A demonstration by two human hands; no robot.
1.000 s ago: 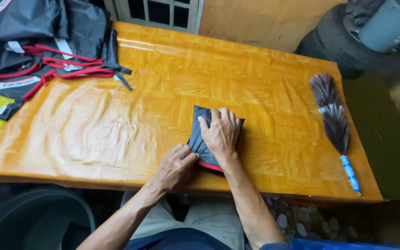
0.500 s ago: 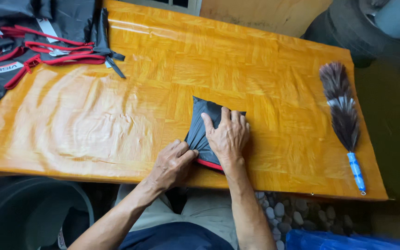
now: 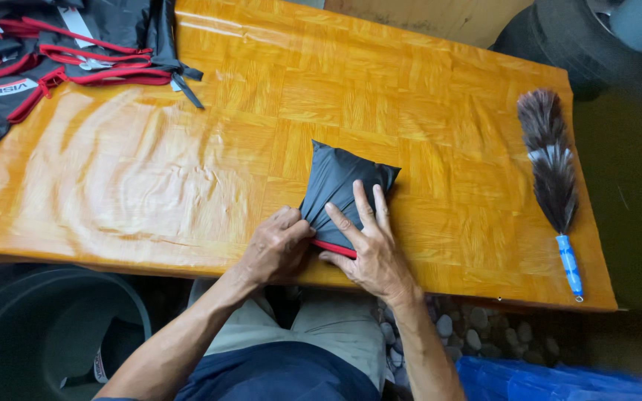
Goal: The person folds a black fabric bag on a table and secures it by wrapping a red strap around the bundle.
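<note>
A small folded bundle of dark grey fabric (image 3: 343, 186) lies flat on the table, close to its near edge and a little right of the middle. It is creased, wider at the far end, and has a thin red trim at the near end.

There is one view, from a camera on the person's head, looking steeply down and forward over the bench (image 3: 187, 186). It sits close: the forearms enter from the bottom edge, and the hands meet just below the frame's centre. The bench fills most of the frame, its far edge running along the top and its right end near the right side.
</note>
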